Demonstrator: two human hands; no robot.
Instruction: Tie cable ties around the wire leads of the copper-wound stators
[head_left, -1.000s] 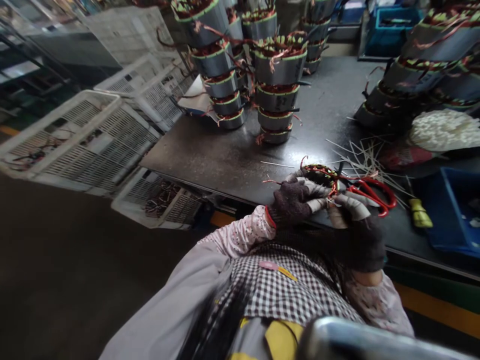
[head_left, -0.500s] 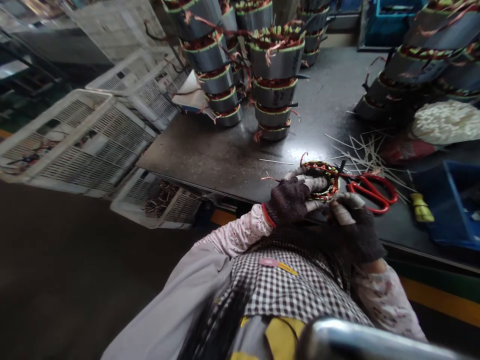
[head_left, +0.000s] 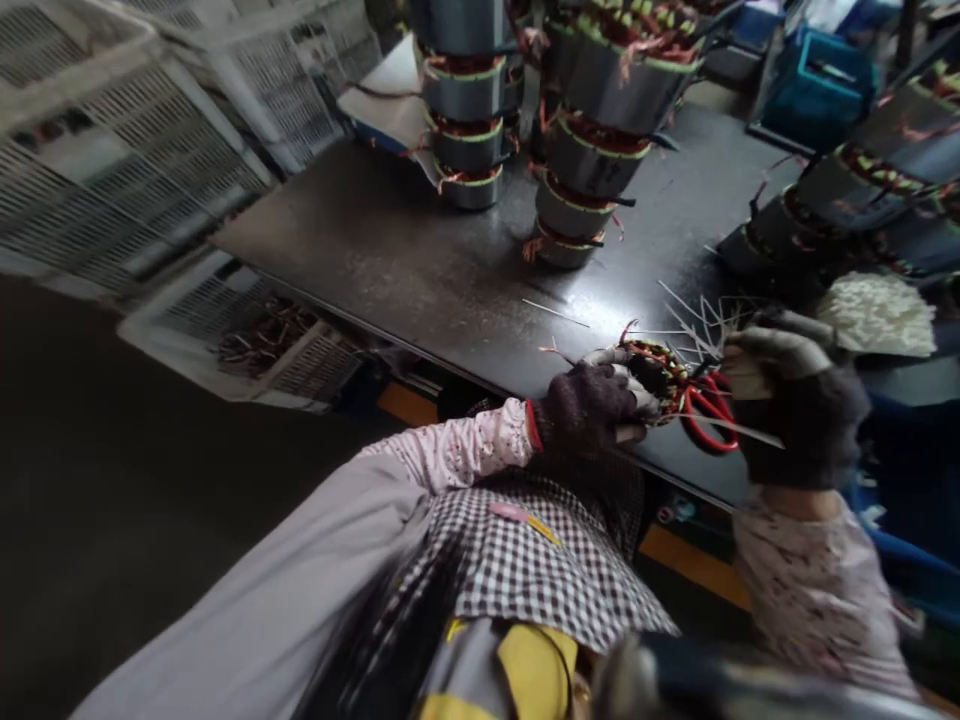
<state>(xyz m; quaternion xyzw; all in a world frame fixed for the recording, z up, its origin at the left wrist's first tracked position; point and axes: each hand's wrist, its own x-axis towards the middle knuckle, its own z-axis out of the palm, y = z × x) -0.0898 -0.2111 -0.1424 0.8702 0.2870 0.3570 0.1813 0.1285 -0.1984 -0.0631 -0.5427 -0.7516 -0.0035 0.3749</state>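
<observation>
On the near edge of the table lies a motor stator [head_left: 660,358], its ring of copper windings facing up. My left hand [head_left: 592,405], in a dark glove with pale wrapped fingertips, is closed around its left side. Red-handled scissors [head_left: 709,425] lie just right of the stator, partly behind a thin white strip [head_left: 750,432] that reaches from the stator toward my right hand [head_left: 802,390]. That hand is raised over the scissors' right side with curled fingers; what they grip, if anything, is hidden.
Stacked stators [head_left: 574,205] stand behind, with another stack [head_left: 469,150] to their left and more stators [head_left: 840,200] at right. Loose white strips [head_left: 697,325] lie near a thick white bundle [head_left: 877,315]. A blue bin [head_left: 911,560], a teal crate [head_left: 817,90] and white crates [head_left: 135,150] surround the table.
My right hand has moved away from the stator, to the right and up, past the scissors. The white strip now shows between them. My left hand stays on the stator; the view has shifted.
</observation>
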